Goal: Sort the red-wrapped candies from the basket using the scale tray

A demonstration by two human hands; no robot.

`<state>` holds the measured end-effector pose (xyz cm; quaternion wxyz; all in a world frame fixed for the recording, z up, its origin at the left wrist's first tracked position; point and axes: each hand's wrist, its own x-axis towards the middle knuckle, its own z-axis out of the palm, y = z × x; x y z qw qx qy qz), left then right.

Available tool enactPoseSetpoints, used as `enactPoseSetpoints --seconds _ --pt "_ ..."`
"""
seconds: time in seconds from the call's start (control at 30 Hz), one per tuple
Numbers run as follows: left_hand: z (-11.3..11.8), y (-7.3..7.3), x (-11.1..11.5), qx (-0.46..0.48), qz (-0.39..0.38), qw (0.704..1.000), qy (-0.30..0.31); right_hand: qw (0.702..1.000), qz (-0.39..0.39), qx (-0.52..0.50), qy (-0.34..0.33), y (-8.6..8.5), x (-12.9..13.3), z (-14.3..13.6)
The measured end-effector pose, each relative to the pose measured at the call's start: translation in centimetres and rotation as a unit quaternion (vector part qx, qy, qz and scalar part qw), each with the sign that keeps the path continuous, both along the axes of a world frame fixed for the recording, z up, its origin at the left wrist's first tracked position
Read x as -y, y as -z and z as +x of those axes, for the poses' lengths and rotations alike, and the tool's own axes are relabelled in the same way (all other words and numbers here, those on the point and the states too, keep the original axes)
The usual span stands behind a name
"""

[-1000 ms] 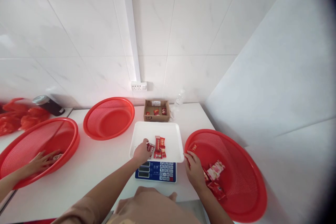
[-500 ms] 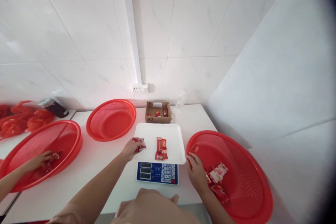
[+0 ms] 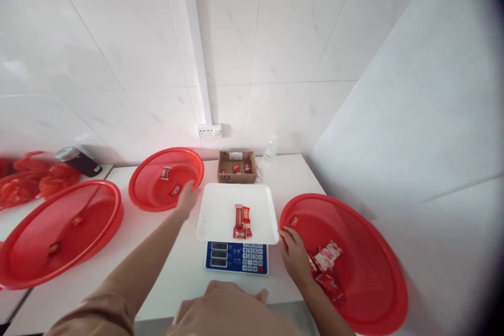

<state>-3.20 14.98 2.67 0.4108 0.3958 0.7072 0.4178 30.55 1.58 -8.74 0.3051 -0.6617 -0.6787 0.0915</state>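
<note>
My left hand (image 3: 188, 199) is at the right rim of the middle red basket (image 3: 136, 197); its fingers are smeared by motion. Inside that basket lie a wrapped candy (image 3: 165, 173) and another (image 3: 176, 190). My right hand (image 3: 293, 252) rests between the white tray (image 3: 216, 215) and the right red basket (image 3: 366, 257), fingers apart and near the tray's right edge, holding nothing visible. Several red packets (image 3: 242, 220) sit together on the tray, above the blue scale panel (image 3: 236, 258). Pink and red packets (image 3: 327, 257) lie in the right basket.
A left red basket (image 3: 114, 220) holds a few small candies. Behind the tray stand a cardboard box (image 3: 237, 178) with candies and a clear bottle (image 3: 271, 148). Red bags (image 3: 23, 186) and a dark can (image 3: 81, 161) are at the far left.
My left hand has moved from the tray to the middle basket, where candies now lie. The packet it held is off the tray. Another person's hand has left the left basket.
</note>
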Motion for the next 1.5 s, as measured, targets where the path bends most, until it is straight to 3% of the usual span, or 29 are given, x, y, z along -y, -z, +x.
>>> enactPoseSetpoints --seconds 0.1,0.17,0.27,0.33,0.47,0.67,0.77,0.87,1.0,1.17,1.3,1.5 --pt "4.8 2.3 2.9 -0.034 -0.029 0.988 0.149 0.999 0.012 0.031 0.003 -0.6 -0.1 -0.3" --pt "7.2 3.2 4.6 -0.052 -0.032 0.969 0.241 0.999 0.017 0.041 -0.005 -1.5 -0.3 -1.1" --pt "9.2 3.6 6.0 -0.157 -0.026 0.911 0.381 0.998 -0.006 0.019 -0.058 -3.2 -0.9 -3.4" --pt "9.6 3.9 6.2 -0.216 -0.033 0.88 0.421 0.993 -0.039 -0.002 -0.109 -4.1 -1.5 -5.3" --pt "9.4 4.5 5.7 -0.217 -0.053 0.885 0.408 0.982 -0.098 -0.01 -0.159 -5.0 -2.7 -8.3" --pt "8.5 4.5 5.7 -0.181 -0.072 0.908 0.372 0.979 -0.14 0.005 -0.149 -4.5 -3.8 -9.5" --pt "7.9 4.1 5.8 -0.151 -0.094 0.927 0.33 0.983 -0.138 -0.019 -0.119 -3.8 -4.1 -9.2" --pt "7.6 3.9 5.3 -0.11 -0.114 0.949 0.271 0.988 -0.131 -0.073 -0.047 -3.0 -4.7 -8.8" --pt "8.7 4.1 4.3 -0.009 -0.162 0.964 0.211 0.974 -0.146 -0.173 -0.005 -2.4 -6.3 -9.0" --pt "10.7 3.8 3.7 0.155 -0.211 0.948 0.179 0.941 -0.186 -0.275 -0.068 -2.8 -7.6 -10.3" --pt "10.7 3.5 3.8 0.263 -0.23 0.922 0.168 0.916 -0.192 -0.339 -0.1 -3.4 -7.5 -11.0" --pt "9.7 3.3 4.4 0.36 -0.255 0.884 0.158 0.934 -0.139 -0.304 -0.124 -5.0 -6.5 -11.2"
